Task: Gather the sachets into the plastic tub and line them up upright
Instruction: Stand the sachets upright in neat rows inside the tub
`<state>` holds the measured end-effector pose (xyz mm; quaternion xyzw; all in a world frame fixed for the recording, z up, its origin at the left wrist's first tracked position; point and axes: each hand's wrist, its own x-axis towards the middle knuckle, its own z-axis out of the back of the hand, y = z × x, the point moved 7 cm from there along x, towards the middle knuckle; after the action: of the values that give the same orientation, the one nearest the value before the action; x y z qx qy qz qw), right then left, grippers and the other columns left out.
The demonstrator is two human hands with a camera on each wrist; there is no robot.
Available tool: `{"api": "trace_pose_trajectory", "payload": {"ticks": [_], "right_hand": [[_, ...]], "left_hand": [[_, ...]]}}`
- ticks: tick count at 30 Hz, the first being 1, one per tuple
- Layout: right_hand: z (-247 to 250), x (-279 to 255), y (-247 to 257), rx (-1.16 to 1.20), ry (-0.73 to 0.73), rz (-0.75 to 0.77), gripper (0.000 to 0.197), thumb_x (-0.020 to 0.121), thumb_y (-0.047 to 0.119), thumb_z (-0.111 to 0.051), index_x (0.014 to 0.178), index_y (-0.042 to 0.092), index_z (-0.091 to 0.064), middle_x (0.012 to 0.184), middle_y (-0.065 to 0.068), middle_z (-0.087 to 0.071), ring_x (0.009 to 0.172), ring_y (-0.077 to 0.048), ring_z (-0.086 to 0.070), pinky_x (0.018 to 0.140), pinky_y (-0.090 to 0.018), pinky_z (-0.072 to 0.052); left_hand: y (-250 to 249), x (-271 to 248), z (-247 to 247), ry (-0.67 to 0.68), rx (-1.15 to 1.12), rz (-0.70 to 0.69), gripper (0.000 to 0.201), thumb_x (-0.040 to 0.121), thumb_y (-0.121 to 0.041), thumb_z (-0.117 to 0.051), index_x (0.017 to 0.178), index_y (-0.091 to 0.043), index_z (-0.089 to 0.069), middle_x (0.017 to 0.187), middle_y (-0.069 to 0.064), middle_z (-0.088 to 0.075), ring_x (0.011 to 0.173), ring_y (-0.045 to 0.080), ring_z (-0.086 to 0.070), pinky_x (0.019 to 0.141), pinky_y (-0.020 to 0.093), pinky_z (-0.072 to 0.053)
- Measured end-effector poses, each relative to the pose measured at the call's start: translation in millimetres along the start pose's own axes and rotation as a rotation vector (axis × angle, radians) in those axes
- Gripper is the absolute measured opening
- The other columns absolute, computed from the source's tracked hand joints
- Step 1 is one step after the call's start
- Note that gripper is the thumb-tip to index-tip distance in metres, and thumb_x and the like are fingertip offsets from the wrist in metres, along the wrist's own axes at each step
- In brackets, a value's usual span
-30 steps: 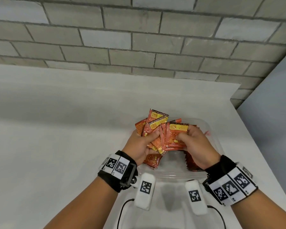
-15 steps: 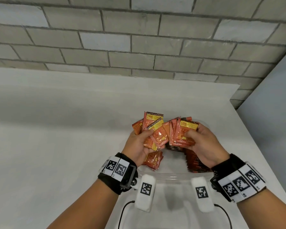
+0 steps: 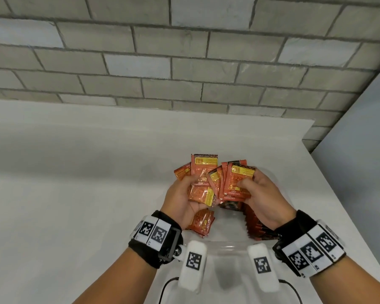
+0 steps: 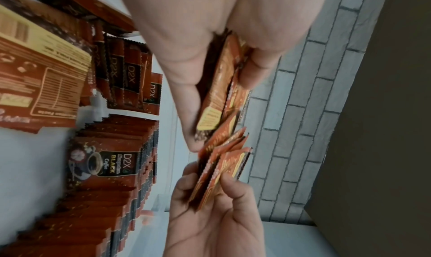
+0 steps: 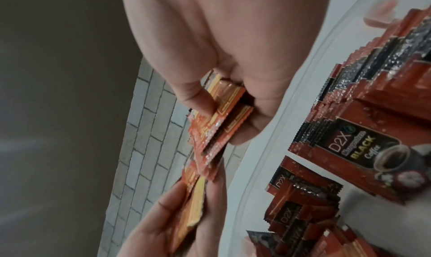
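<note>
Both hands hold fans of red-orange coffee sachets above the clear plastic tub (image 3: 226, 246). My left hand (image 3: 184, 194) grips several sachets (image 3: 203, 172), thumb on their printed backs. My right hand (image 3: 257, 194) pinches another bunch of sachets (image 3: 237, 183) beside them, and the two bunches overlap in the middle. In the tub a row of sachets (image 3: 257, 227) stands upright along the right side (image 4: 111, 169), and a few loose sachets (image 3: 201, 222) lean at the left (image 5: 300, 202). In the wrist views each hand (image 4: 210, 95) (image 5: 224, 99) has thumb and fingers clamped on sachet edges.
The tub sits near the front of a white counter (image 3: 75, 194), whose right edge (image 3: 338, 194) runs close by the tub. A grey brick wall (image 3: 184, 62) rises behind. Two white tagged wrist-camera pods (image 3: 193, 264) hang over the tub's near end.
Both hands have lifted and spread slightly apart, the right moving rightward. The sachets in the two hands have been shuffled into a more upright fan.
</note>
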<state>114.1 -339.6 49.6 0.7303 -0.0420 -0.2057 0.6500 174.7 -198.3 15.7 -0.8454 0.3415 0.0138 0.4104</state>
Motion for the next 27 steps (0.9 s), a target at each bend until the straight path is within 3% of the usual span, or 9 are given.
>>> {"api": "trace_pose_trajectory", "payload": {"ticks": [5, 9, 14, 18, 21, 23, 25, 27], "right_hand": [[0, 1, 2, 0.079, 0.04, -0.041, 0.027, 0.092, -0.007, -0.042, 0.102, 0.01, -0.06, 0.091, -0.007, -0.069, 0.082, -0.018, -0.065, 0.07, -0.031, -0.053], [-6, 1, 0, -0.035, 0.06, -0.047, 0.028, 0.091, -0.006, -0.044, 0.11, 0.007, -0.059, 0.101, -0.012, -0.067, 0.088, -0.023, -0.063, 0.081, -0.04, -0.051], [0, 0, 2, -0.023, 0.042, -0.039, 0.028, 0.092, -0.006, -0.042, 0.106, 0.009, -0.061, 0.094, -0.008, -0.068, 0.082, -0.017, -0.064, 0.071, -0.031, -0.052], [3, -3, 4, -0.037, 0.076, -0.06, 0.029, 0.092, -0.007, -0.04, 0.101, 0.01, -0.062, 0.087, -0.006, -0.067, 0.079, -0.017, -0.062, 0.072, -0.032, -0.051], [0, -6, 3, -0.085, 0.106, -0.061, 0.031, 0.091, -0.009, -0.04, 0.101, 0.01, -0.061, 0.089, -0.007, -0.066, 0.08, -0.018, -0.061, 0.073, -0.033, -0.051], [-4, -8, 2, -0.092, 0.124, -0.066, 0.033, 0.091, -0.009, -0.04, 0.103, 0.011, -0.062, 0.089, -0.006, -0.067, 0.08, -0.017, -0.062, 0.073, -0.033, -0.052], [-7, -8, -1, -0.083, 0.141, -0.078, 0.032, 0.091, -0.008, -0.041, 0.106, 0.01, -0.062, 0.091, -0.006, -0.069, 0.082, -0.018, -0.063, 0.077, -0.037, -0.053], [-8, -8, -1, -0.061, 0.127, -0.081, 0.03, 0.092, -0.007, -0.041, 0.109, 0.008, -0.061, 0.095, -0.009, -0.068, 0.085, -0.021, -0.064, 0.083, -0.044, -0.052]], "left_hand": [[-1, -1, 0, 0.041, 0.229, -0.01, 0.027, 0.086, -0.007, -0.063, 0.112, -0.011, -0.059, 0.101, 0.015, -0.072, 0.083, 0.033, -0.069, 0.065, 0.048, -0.059], [6, -5, -3, 0.092, 0.411, 0.015, 0.026, 0.09, -0.005, -0.061, 0.115, -0.008, -0.059, 0.099, 0.014, -0.071, 0.078, 0.028, -0.069, 0.061, 0.041, -0.06], [6, -6, -5, 0.098, 0.208, 0.056, 0.027, 0.093, 0.005, -0.042, 0.118, 0.0, -0.052, 0.108, 0.021, -0.065, 0.088, 0.032, -0.067, 0.069, 0.045, -0.059], [4, -4, -4, 0.076, 0.207, 0.04, 0.021, 0.094, 0.006, -0.039, 0.108, -0.001, -0.053, 0.09, 0.015, -0.071, 0.077, 0.027, -0.071, 0.069, 0.04, -0.06], [4, -4, -5, 0.068, 0.346, 0.022, 0.016, 0.095, -0.005, -0.051, 0.109, -0.006, -0.058, 0.092, 0.011, -0.073, 0.077, 0.023, -0.072, 0.066, 0.035, -0.06], [4, -4, -4, 0.069, 0.405, 0.004, 0.029, 0.091, -0.023, -0.057, 0.114, -0.006, -0.059, 0.101, 0.014, -0.072, 0.083, 0.024, -0.072, 0.068, 0.034, -0.06], [6, -3, -3, 0.075, 0.436, 0.005, 0.045, 0.086, -0.039, -0.055, 0.117, -0.005, -0.06, 0.103, 0.013, -0.072, 0.088, 0.025, -0.071, 0.069, 0.034, -0.06], [8, -2, -5, 0.085, 0.421, 0.002, 0.048, 0.092, -0.045, -0.045, 0.116, -0.008, -0.062, 0.102, 0.01, -0.073, 0.094, 0.024, -0.07, 0.073, 0.035, -0.059]]}}
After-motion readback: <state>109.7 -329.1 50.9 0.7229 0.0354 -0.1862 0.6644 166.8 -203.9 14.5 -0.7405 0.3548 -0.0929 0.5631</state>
